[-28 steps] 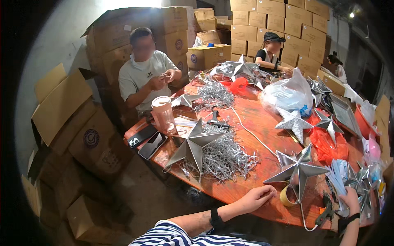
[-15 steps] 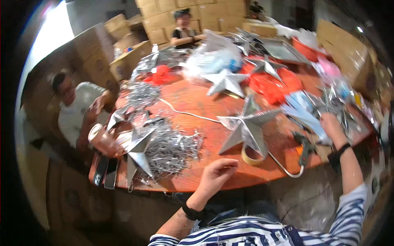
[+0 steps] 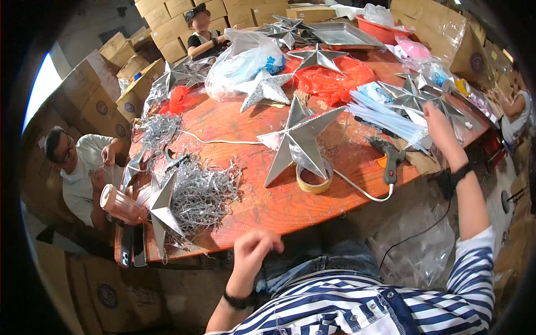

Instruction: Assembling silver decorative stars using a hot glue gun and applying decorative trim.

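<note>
At the table's near edge, my left hand (image 3: 254, 255) is held with its fingers curled in, and nothing shows in it. My right hand (image 3: 441, 125) reaches over the right side of the table, its fingers closed at the edge of a stack of shiny silver stars (image 3: 412, 96); its fingertips are partly hidden. Just left of it lies a bundle of translucent glue sticks (image 3: 388, 120). A large silver star (image 3: 298, 139) rests mid-table, beside a roll of tape (image 3: 314, 180). A grey glue gun (image 3: 394, 162) with a white cord lies nearer me.
Silver tinsel (image 3: 204, 195) and another star (image 3: 163, 209) lie at the left, near a pinkish cup (image 3: 120, 204) and two phones (image 3: 131, 245). Red plastic (image 3: 335, 81), a clear bag (image 3: 237, 70) and a metal tray (image 3: 349, 36) are farther back. Co-workers sit around; cardboard boxes surround the table.
My view has shifted, so the table sits differently. My left hand has drawn back from the tabletop to its near edge. The right has moved farther over to the silver stars.
</note>
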The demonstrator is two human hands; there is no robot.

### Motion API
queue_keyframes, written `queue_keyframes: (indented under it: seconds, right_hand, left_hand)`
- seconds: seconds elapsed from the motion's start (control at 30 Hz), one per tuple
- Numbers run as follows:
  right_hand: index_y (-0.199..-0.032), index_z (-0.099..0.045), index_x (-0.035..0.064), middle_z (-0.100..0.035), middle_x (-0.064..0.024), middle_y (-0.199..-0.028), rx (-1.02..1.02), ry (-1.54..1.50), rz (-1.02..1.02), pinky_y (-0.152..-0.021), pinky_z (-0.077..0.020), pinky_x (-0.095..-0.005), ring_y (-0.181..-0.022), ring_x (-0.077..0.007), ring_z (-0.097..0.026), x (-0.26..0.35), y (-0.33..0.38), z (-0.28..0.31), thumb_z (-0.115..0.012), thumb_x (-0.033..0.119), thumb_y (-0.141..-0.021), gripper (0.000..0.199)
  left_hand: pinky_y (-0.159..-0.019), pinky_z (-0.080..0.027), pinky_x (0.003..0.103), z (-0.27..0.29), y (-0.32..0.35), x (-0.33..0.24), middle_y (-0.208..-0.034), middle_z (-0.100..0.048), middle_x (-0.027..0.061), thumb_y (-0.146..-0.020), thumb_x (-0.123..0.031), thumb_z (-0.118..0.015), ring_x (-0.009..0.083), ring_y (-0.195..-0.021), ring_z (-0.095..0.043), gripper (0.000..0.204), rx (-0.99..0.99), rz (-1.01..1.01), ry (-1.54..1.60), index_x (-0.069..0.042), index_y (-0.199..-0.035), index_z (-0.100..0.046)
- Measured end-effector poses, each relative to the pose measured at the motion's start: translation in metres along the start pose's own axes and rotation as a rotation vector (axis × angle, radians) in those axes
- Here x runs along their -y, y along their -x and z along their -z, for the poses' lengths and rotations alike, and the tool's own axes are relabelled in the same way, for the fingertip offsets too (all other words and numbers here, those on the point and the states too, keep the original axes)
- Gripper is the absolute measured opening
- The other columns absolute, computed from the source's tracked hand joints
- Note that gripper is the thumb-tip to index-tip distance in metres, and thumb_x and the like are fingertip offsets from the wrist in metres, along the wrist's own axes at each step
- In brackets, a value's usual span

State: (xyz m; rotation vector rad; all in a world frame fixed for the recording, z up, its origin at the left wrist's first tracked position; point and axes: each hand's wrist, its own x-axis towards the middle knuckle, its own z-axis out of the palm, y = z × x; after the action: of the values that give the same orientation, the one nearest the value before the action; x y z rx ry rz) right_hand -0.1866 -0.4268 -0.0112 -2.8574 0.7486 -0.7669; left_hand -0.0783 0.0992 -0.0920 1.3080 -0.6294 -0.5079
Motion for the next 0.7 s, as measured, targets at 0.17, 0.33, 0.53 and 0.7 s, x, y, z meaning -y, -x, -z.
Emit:
queue_keyframes:
  seconds: [0.17,0.33,0.53,0.7]
  right_hand:
    - [-0.097,-0.043,0.0015,-0.049,-0.009,-0.071,-0.024,-0.386,-0.158,-0.062,-0.0399,-0.0326,-0.066,-0.0174,-0.047,0.029,0.063,-0.012,-0.051,0.016,-0.093,0.017]
    - [-0.092,-0.054,0.0015,-0.058,-0.0181,-0.078,-0.055,-0.375,-0.323,-0.066,-0.0427,-0.04,-0.075,-0.0339,-0.057,0.11,0.115,-0.021,-0.05,0.03,-0.093,0.029]
    - [-0.105,-0.035,0.0105,-0.062,-0.0189,-0.077,0.104,-0.054,-0.292,-0.063,-0.0455,-0.0471,-0.076,-0.0396,-0.061,0.15,0.125,-0.039,-0.061,0.045,-0.081,0.05]
    - [-0.109,-0.037,0.0094,-0.062,-0.0181,-0.081,0.045,-0.062,-0.32,-0.064,-0.0465,-0.0462,-0.077,-0.0395,-0.061,0.139,0.125,-0.037,-0.062,0.038,-0.081,0.047]
  left_hand:
    - [-0.064,-0.049,0.031,0.06,0.096,-0.006,-0.084,-0.063,0.0135,-0.082,-0.005,-0.06,0.0224,-0.071,-0.062,0.015,0.022,0.369,-0.793,-0.003,-0.096,-0.064]
    - [-0.08,-0.049,0.038,0.111,0.17,-0.002,-0.113,-0.057,0.0154,-0.078,-0.019,-0.063,0.0319,-0.092,-0.06,0.041,0.164,1.134,-1.571,-0.012,-0.118,-0.057]
    - [-0.074,-0.049,0.037,0.055,0.099,-0.067,-0.091,-0.065,0.0157,-0.082,-0.017,-0.06,0.0307,-0.086,-0.061,0.02,0.163,0.529,-1.106,-0.004,-0.096,-0.066]
    - [-0.077,-0.047,0.035,0.013,0.002,-0.073,-0.091,-0.062,0.015,-0.08,-0.007,-0.062,0.03,-0.091,-0.059,0.019,0.215,0.069,-0.938,-0.003,-0.098,-0.065]
